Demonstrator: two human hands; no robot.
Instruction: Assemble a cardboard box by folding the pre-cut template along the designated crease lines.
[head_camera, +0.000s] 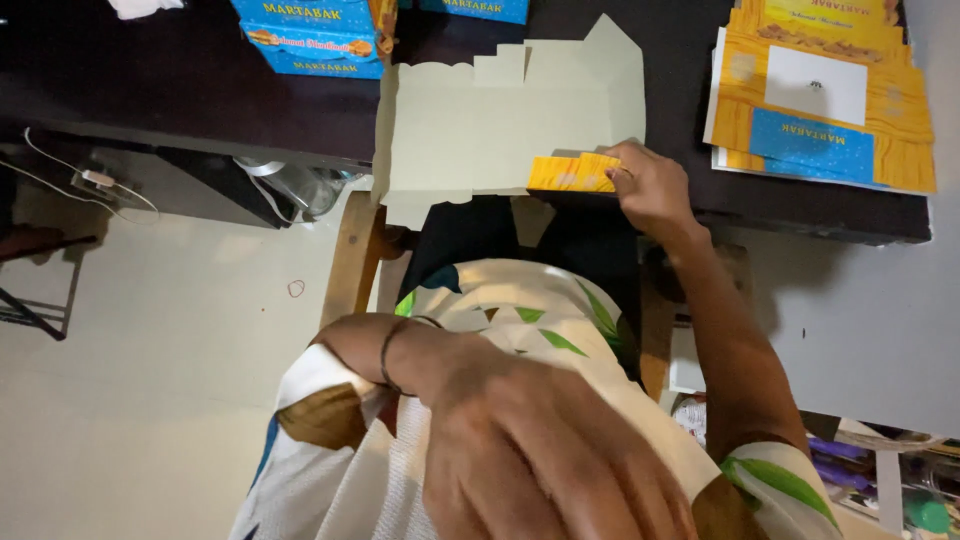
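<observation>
the left hand (540, 450) fills the near foreground at about 6 o'clock, raised close to the camera with a thin dark band at the wrist; its fingers are loosely curled and blurred, and nothing shows in them, though i cannot tell for sure. beyond it, past a leaf-patterned shirt and a wooden chair (350, 255), the right hand (650, 185) reaches out at about 1 o'clock and pinches the yellow printed flap (575, 172) of a flat cardboard box blank (500, 125), fingers closed on the flap's edge. the blank lies plain side up on the near edge of the dark table (180, 80), slightly overhanging it. by my reading the folding is barely begun: one flap is turned over, the other panels and tabs lie flat. farther off at 11 to 12 o'clock stand finished blue boxes (310, 35), so some are made already, and at 2 o'clock a stack of unfolded printed blanks (820, 100) waits, well apart from the hand.
</observation>
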